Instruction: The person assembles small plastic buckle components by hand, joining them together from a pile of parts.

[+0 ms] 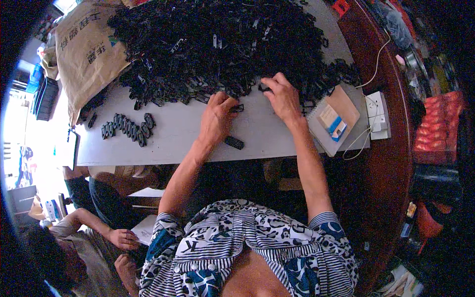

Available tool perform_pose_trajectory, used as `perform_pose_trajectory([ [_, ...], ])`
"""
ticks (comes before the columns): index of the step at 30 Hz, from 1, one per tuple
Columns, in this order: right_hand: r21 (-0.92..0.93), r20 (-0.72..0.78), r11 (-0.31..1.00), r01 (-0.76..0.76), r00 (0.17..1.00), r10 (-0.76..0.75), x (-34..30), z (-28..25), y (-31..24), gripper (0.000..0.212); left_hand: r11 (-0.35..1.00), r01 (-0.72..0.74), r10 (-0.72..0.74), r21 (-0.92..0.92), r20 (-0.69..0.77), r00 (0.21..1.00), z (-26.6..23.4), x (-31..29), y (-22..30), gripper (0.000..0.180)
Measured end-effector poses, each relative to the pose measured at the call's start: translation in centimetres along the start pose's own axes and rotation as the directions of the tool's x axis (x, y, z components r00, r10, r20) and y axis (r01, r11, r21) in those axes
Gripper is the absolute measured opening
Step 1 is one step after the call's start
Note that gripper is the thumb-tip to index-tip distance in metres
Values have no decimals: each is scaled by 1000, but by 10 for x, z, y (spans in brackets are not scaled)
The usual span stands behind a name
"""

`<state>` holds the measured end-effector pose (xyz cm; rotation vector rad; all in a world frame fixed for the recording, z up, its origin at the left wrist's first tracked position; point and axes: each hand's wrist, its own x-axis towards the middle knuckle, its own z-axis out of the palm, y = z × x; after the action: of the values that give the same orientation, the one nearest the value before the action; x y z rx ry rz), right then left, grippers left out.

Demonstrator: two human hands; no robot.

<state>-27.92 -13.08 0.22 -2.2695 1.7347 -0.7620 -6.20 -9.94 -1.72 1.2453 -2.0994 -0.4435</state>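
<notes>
The fingers of the left hand (216, 116) cover one end of a small black part (239, 108), and against the dark pile (222, 49), which the upper edge cuts off, it cannot be told whether the fingertips of the right hand (283, 99) grip a piece or only touch one. Single parts deep in the pile are too small and dark to separate. The lower edge cuts off the patterned shirt (208, 247), while shadow hides much of a co-worker (89, 250).
</notes>
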Motion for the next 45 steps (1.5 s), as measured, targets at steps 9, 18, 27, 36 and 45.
perform_pose_trajectory([
  [9,10,-216,987,163,964,-157,-6,-9,-14,26,991,47,-33,-122,109,994,-12,3,2,41],
  [18,906,302,278,-319,948,101,-68,15,-52,26,765,321,-234,-558,223,946,-16,-12,21,23],
  [27,372,-168,915,153,981,-95,-59,21,-54,36,682,420,-366,-599,217,905,-8,-14,7,22],
  [36,380,-217,914,145,974,-65,-53,34,-40,24,976,176,-183,-130,-41,982,-7,-12,15,35],
  [45,164,-191,978,126,977,-94,-66,8,-20,30,967,158,-162,-201,-2,987,-10,-18,2,35],
])
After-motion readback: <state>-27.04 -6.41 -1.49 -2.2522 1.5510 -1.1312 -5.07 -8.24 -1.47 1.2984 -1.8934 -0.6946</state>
